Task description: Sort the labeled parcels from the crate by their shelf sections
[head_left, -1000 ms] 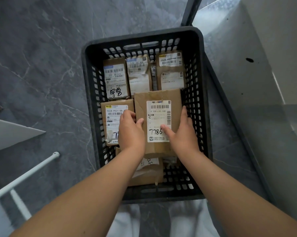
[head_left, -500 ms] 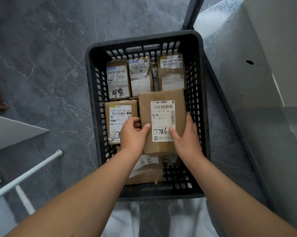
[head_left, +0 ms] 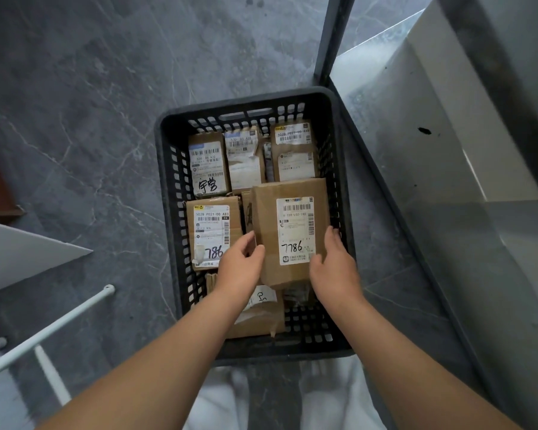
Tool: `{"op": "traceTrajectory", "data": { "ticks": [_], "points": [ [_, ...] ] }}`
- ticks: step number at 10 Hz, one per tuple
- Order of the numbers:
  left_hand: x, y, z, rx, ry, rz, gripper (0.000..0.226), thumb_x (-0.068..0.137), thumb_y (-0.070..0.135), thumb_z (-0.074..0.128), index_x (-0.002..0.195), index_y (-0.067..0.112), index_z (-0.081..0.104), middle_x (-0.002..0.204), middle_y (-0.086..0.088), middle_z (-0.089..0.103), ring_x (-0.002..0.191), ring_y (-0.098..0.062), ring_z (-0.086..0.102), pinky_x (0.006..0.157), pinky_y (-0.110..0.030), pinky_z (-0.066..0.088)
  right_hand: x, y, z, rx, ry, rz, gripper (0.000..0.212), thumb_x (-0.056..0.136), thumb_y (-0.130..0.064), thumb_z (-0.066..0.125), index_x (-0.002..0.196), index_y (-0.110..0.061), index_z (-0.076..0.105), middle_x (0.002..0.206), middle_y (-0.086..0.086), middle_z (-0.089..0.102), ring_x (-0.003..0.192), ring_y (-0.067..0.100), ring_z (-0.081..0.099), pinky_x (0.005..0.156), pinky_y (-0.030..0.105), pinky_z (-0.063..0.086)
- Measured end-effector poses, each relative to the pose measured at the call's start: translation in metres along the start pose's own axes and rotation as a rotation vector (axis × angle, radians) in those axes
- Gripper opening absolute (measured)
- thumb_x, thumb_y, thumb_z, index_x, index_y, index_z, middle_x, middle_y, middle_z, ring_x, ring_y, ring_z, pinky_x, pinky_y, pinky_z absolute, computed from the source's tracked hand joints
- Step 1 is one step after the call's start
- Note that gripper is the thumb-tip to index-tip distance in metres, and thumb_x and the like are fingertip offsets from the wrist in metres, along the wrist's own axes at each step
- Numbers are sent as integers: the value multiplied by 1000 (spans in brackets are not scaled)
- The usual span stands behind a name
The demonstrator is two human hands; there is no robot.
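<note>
- Grey marbled floor; black perforated crate resting on it, beside a grey shelf unit.
- Brown parcel marked 7786, toward crate's right wall, gripped along both side edges.
- Left hand: curled on parcel's left edge.
- Right hand: curled on right edge.
- Other labelled parcels along far and left walls.

Left hand and right hand grip parcel over crate.
</note>
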State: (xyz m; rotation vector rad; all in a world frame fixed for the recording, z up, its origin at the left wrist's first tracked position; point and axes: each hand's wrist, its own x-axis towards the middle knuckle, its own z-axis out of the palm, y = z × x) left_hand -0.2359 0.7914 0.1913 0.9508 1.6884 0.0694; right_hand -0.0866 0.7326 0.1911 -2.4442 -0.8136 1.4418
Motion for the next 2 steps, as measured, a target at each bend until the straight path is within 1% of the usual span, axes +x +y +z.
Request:
{"op": "traceTrajectory", "data": {
  "ticks": [1,2],
  "points": [
    [-18,14,-6,45,15,19,50,101,26,47,150,26,38,156,6,35,142,-12,34,110,-25,30,-14,-6,-16,-3,-34,-29,63,101,-16,38,157,-23,10,163,-10,10,143,15,30,111,30,31],
    [-38,38,-9,92,5,98,50,103,25,44,152,25,34,160,7,28,147,-11,25,121,-37,24,-29,-18,-37,-71,-27,-74,62,101,-17,37,157,-21,11,163,-8,11,147,12,22,116,34,28]
  ]
}}
